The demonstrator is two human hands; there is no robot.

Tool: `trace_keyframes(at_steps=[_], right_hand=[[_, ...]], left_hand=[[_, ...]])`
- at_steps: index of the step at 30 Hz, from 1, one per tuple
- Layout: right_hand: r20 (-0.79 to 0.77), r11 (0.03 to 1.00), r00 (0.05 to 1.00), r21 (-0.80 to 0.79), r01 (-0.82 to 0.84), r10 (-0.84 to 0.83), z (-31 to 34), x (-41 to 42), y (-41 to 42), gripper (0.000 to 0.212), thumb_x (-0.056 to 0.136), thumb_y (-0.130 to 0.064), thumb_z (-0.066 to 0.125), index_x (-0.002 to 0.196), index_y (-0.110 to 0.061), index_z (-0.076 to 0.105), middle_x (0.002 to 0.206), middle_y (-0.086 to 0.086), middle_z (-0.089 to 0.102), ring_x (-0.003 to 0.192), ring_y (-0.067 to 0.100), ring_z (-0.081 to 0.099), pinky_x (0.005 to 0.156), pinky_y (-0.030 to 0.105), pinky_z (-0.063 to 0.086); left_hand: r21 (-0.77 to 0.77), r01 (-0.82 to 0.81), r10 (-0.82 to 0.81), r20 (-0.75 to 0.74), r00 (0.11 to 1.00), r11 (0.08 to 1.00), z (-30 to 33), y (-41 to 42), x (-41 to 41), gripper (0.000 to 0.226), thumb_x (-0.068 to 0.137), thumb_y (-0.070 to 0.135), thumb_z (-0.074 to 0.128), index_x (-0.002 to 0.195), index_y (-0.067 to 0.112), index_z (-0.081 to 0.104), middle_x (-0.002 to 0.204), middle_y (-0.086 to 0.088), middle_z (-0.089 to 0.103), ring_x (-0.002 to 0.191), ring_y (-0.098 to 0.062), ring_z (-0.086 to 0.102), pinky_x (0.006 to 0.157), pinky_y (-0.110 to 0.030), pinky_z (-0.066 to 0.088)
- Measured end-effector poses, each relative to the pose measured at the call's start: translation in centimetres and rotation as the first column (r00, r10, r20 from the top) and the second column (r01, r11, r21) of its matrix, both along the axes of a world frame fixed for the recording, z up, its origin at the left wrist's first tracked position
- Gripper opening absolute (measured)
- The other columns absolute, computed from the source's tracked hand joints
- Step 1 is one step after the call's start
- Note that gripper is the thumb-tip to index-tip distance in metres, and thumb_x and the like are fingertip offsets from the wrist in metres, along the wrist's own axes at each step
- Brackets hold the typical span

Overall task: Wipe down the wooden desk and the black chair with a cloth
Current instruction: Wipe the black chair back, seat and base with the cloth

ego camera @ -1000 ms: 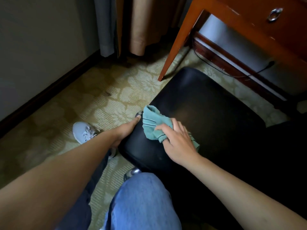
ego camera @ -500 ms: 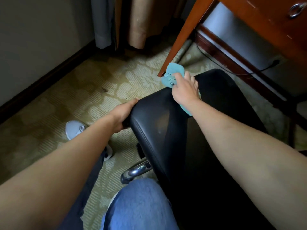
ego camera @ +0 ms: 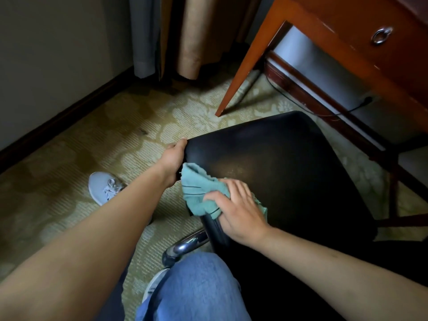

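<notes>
The black chair (ego camera: 289,163) fills the middle of the view, its padded seat facing up. My right hand (ego camera: 238,209) holds a bunched teal cloth (ego camera: 199,193) against the seat's near left edge, fingers curled into the fabric. My left hand (ego camera: 172,162) grips the seat's left corner, its fingers wrapped round the edge and partly hidden. The wooden desk (ego camera: 347,42) stands at the upper right, with one slanted leg (ego camera: 243,75) and a drawer with a ring pull (ego camera: 381,35).
Patterned carpet (ego camera: 115,147) lies to the left. A wall with a dark skirting board (ego camera: 60,117) and curtains (ego camera: 185,35) stand behind. A cable (ego camera: 301,105) runs under the desk. My knee in jeans (ego camera: 196,288), my grey shoe (ego camera: 105,186) and a chrome chair leg (ego camera: 185,246) are near.
My right hand drew the cloth back from the seat's far corner to its near left edge. My left hand kept its hold on the seat edge.
</notes>
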State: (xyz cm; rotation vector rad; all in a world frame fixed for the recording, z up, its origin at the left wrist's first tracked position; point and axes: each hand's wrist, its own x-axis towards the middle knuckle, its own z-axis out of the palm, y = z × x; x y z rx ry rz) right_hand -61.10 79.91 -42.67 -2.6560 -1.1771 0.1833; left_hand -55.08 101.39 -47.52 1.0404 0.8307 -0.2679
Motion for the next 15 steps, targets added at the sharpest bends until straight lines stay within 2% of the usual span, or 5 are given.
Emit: trace_keyframes(at_steps=[3,6,10,12,15], right_hand=[[0.132,0.995,0.987,0.057,0.083,-0.09,-0.7,4.4,1.8,0.041,0.076,-0.013,0.058,0.115,-0.025,0.057,0.119,0.013,0.048,0.11,0.035,0.046,0.1,0.046,0.038],[0.214,0.944,0.923,-0.012,0.329,-0.319,-0.9,11.5,5.0,0.039,0.083,-0.012,0.055,0.12,-0.022,0.056,0.119,0.014,0.049,0.11,0.035,0.046,0.1,0.047,0.038],[0.116,0.861,0.885,-0.204,0.466,-0.451,-1.5,20.0,9.0,0.032,0.092,-0.014,0.045,0.123,-0.02,0.051,0.127,0.012,0.045,0.119,0.036,0.044,0.105,0.043,0.031],[0.069,0.851,0.89,-0.269,0.452,-0.451,-1.7,21.1,9.8,0.034,0.092,-0.014,0.043,0.124,-0.021,0.051,0.128,0.01,0.044,0.12,0.035,0.044,0.105,0.043,0.031],[0.006,0.913,0.933,-0.199,0.355,-0.361,-0.8,18.1,9.5,0.043,0.09,-0.012,0.044,0.129,-0.028,0.052,0.127,0.007,0.043,0.118,0.031,0.043,0.103,0.044,0.034]], left_hand=[[0.018,0.067,-0.067,-0.014,0.998,0.998,-0.7,0.3,0.7,0.045,0.099,0.051,0.046,0.128,0.017,0.053,0.105,-0.01,0.072,0.083,-0.025,0.07,0.065,-0.033,0.058],[0.032,0.09,-0.089,-0.02,0.996,0.995,-1.2,0.6,1.7,0.033,0.097,0.048,0.046,0.118,0.025,0.058,0.108,-0.004,0.071,0.092,-0.022,0.068,0.08,-0.039,0.059],[-0.03,0.053,-0.054,-0.046,0.997,0.998,-1.7,0.7,2.7,0.031,0.102,0.045,0.041,0.105,0.024,0.063,0.101,-0.002,0.072,0.092,-0.022,0.068,0.091,-0.041,0.054],[-0.167,0.006,-0.02,-0.079,0.997,0.986,-1.8,0.9,3.0,0.045,0.102,0.048,0.037,0.114,0.017,0.067,0.112,-0.007,0.075,0.101,-0.025,0.071,0.095,-0.043,0.055],[-0.434,-0.104,0.057,-0.12,0.991,0.895,-1.2,1.3,2.9,0.071,0.104,0.059,0.023,0.125,0.003,0.062,0.118,-0.021,0.072,0.11,-0.035,0.069,0.088,-0.045,0.054]])
